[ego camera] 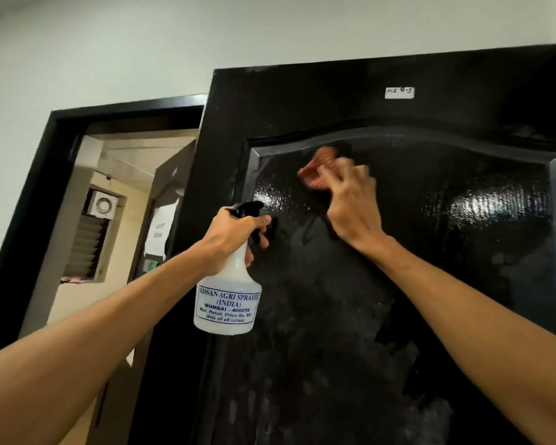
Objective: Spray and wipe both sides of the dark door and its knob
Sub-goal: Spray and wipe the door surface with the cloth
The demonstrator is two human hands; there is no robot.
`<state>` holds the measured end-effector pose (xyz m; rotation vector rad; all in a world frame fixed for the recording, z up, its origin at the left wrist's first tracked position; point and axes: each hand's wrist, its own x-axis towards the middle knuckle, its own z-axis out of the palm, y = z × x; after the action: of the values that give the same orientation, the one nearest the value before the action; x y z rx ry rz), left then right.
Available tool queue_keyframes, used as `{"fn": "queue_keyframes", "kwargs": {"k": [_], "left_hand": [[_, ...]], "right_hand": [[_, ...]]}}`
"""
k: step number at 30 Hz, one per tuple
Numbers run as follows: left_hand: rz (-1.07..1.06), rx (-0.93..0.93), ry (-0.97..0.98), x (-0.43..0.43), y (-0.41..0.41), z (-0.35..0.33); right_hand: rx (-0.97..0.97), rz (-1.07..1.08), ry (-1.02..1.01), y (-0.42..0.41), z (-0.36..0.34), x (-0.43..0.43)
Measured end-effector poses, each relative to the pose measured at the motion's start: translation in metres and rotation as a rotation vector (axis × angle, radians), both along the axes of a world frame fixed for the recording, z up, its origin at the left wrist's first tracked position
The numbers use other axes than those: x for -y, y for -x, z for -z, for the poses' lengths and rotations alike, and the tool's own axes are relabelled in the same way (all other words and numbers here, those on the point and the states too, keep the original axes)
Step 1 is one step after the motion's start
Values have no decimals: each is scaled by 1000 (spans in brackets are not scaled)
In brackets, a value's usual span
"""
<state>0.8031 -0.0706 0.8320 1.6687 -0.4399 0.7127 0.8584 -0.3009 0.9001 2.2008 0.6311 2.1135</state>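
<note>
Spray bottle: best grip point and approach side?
On the spray bottle, grip the narrow neck under the black trigger head, coming from behind, opposite the nozzle facing the door. It is upright and flares wide below; the left hand holds it there.

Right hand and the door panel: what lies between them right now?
A reddish cloth, gripped by the right hand and held against the upper panel of the dark door, seen in the head view.
</note>
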Motion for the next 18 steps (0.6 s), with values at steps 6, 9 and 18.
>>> {"fn": "queue_keyframes", "kwargs": {"k": [6, 9, 18], "left_hand": [[-35, 64, 25, -37, -3, -21], [-30, 63, 32, -50, -10, -21], [-61, 79, 60, -75, -19, -51]], "right_hand": [[-4, 6, 262, -9, 11, -68], [-23, 45, 432, -16, -7, -85], [10, 70, 381, -23, -65, -132]]}}
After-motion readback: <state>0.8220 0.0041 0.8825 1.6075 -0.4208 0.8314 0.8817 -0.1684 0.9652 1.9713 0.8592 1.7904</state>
